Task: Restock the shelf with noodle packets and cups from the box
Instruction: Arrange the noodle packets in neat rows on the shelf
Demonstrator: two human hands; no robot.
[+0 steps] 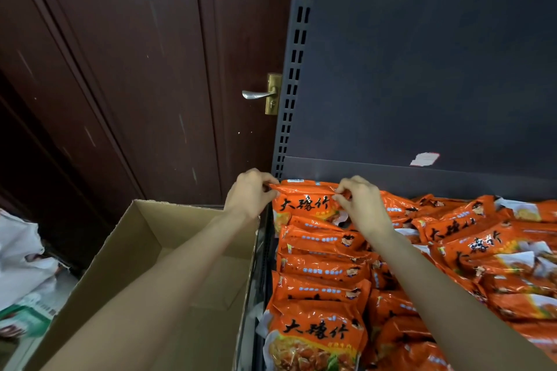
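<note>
An orange noodle packet (pixel 304 203) stands at the back left corner of the dark shelf (pixel 422 173). My left hand (pixel 248 194) pinches its top left corner and my right hand (pixel 360 202) pinches its top right edge. Several more orange packets (pixel 324 268) lie in a row in front of it, and a loose heap of packets (pixel 470 238) fills the shelf to the right. The cardboard box (pixel 144 253) sits open to the left of the shelf under my left forearm, and its visible inside shows no packets or cups.
A dark wooden door with a metal handle (pixel 259 94) stands behind the box. The shelf's slotted upright (pixel 294 69) rises at its left edge. White and green bags (pixel 24 274) lie at the far left. A torn sticker (pixel 424 159) marks the shelf's back panel.
</note>
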